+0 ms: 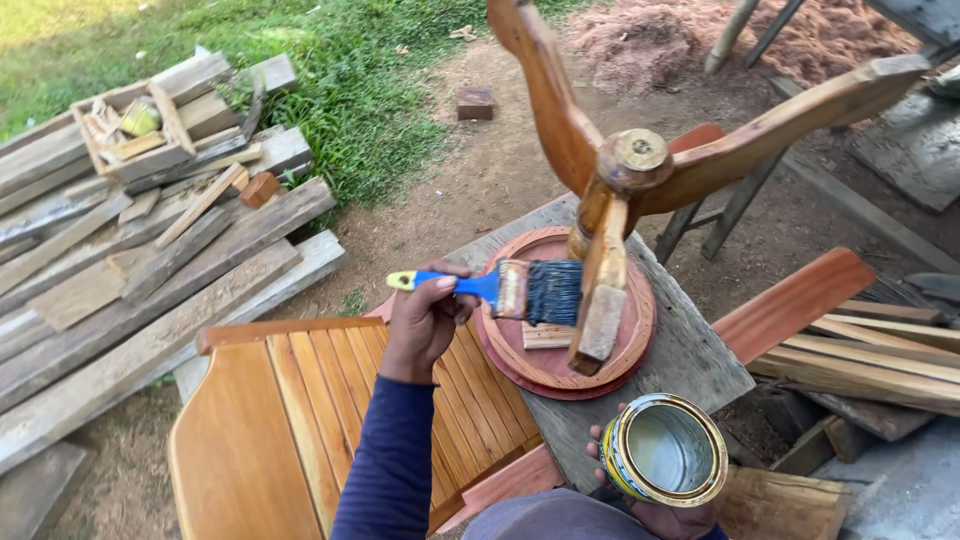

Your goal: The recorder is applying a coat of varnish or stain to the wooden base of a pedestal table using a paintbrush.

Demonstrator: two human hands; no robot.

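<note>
- Paintbrush lies level across the middle of the frame, its blue and yellow handle pointing left and its dark bristles right, against a leg of the wooden stool.
- Left hand has its grip closed around the blue handle, thumb on top, fingers curled under; a dark blue sleeve runs down from the wrist to the bottom edge.
- Bristles touch the lower, paler leg of the stool, which stands upside down with its round reddish seat flat on the surface.
- Three curved legs spread from a round hub in the upper middle of the frame: one rises toward the top edge, one reaches to the upper right, one drops toward the seat.
- Right hand, at the bottom right of centre, has its grip wrapped under and around an open tin can; only the fingertips show at the can's left side and below it.
- Can has a yellow rim and a pale, shiny inside; whether it holds liquid I cannot tell.
- Surface is a weathered grey board, set at a slant through the centre.
- Slatted orange-brown wooden panel lies at the lower left, just beside the surface.
- Pile of rough grey planks fills the left of the frame, with grass beyond it at the upper left.
- Reddish boards are stacked at the right edge on bare earth.
</note>
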